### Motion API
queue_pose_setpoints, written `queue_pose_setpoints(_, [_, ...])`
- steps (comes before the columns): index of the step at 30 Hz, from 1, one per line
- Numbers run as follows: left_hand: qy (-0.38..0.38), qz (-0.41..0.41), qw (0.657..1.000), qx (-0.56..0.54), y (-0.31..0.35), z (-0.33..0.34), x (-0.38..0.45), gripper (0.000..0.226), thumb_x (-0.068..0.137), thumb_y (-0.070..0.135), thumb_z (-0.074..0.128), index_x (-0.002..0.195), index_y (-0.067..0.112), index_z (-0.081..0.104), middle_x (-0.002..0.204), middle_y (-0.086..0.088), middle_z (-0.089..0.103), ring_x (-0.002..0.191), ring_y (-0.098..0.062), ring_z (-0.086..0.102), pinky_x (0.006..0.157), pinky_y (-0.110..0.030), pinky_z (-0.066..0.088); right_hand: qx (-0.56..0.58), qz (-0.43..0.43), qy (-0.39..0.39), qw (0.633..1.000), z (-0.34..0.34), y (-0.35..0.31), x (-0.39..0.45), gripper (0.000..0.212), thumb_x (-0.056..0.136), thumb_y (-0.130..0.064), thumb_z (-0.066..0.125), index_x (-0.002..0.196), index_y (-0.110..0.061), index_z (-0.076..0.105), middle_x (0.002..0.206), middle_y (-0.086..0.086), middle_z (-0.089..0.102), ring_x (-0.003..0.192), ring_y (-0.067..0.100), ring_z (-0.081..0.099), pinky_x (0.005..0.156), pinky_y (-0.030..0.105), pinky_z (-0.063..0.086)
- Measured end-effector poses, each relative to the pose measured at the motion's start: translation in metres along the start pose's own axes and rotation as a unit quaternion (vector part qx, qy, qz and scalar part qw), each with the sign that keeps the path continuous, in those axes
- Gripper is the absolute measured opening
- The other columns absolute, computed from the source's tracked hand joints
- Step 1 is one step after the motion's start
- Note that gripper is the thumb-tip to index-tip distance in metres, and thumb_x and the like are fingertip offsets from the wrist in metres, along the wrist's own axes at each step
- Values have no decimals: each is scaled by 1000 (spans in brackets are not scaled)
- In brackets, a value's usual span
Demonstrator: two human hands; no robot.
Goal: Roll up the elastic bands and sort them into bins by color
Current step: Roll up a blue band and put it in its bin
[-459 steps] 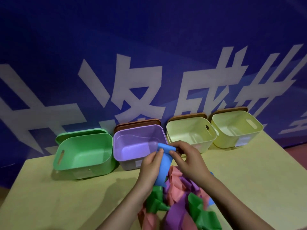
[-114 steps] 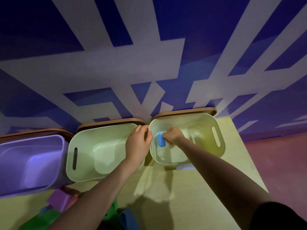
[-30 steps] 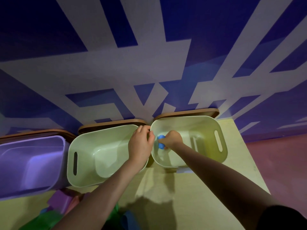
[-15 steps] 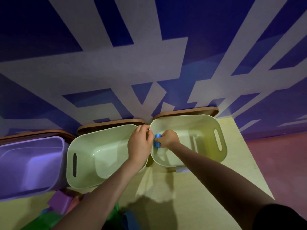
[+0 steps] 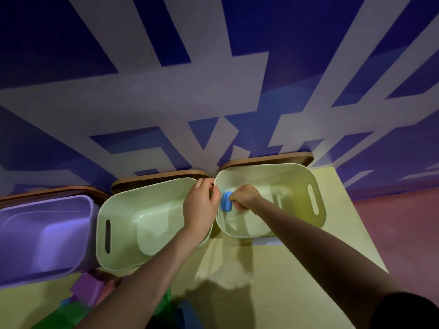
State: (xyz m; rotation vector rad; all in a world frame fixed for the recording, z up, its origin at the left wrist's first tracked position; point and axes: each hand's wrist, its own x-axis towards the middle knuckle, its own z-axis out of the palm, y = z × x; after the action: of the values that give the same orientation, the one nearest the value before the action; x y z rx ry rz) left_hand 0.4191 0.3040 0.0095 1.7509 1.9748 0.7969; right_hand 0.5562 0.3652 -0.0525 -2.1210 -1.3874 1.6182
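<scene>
Now, from the head camera, the rolled blue band [image 5: 226, 204] sits inside the right-hand pale yellow bin [image 5: 316, 224], high against its left wall, just under the rim. Its long axis runs roughly up and down the picture, one end toward the wall behind and the other toward the person. The right hand [image 5: 244, 197] reaches down into that bin with fingers curled and pinches the roll from its right side. The left hand [image 5: 200, 205] lies over the meeting rims of the two pale bins, fingers bent over the edge, its fingertips just beside the roll; whether they touch it cannot be told.

To the right of the roll the bin's floor is bare as far as the slotted handle in the far wall. The middle pale yellow bin [image 5: 118, 224] stands touching it on the left, also bare inside, and the purple bin [image 5: 28, 233] stands beside that. Brown lids [image 5: 266, 160] lean behind the bins against the blue lettered wall [image 5: 213, 79]. Near the bottom edge, loose purple, green, pink and blue bands [image 5: 88, 290] lie piled on the yellow table [image 5: 297, 288], whose right edge falls away just past the right-hand bin.
</scene>
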Motion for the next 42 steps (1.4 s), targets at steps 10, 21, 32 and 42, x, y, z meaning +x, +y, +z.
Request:
queue_pose_setpoints(10, [-8,-1,1000,-1,0,-2,0,19,94,22,49,105,16,63,97,5,61,85,-11,55,64,-24,42,-110,-36,29,993,6,-1,2,36,75,-42,75,78,-8,63,68,3,58,57,14,52,48,22,40])
queue_pose_setpoints(21, [-6,-1,1000,-8,-1,0,1,18,94,22,49,105,16,63,98,5,62,87,-12,57,66,-27,46,74,-3,-15,997,9,-2,-2,24,88,-6,62,111,-1,59,78,13,65,57,16,64,56,25,56])
queue_pose_setpoints(32, [-3,-6,1000,-6,0,1,1,19,94,21,49,104,15,63,98,4,62,87,-15,56,67,-30,46,-76,23,64,995,18,-5,0,32,83,-36,71,76,-10,53,84,11,71,63,21,66,55,25,53])
queue_pose_setpoints(42, [-1,-4,1000,-9,0,1,0,18,93,20,50,103,14,63,98,4,62,86,-14,56,65,-27,43,-223,-76,94,967,22,-3,-2,37,88,-39,65,111,-11,58,110,8,63,103,26,59,82,31,45])
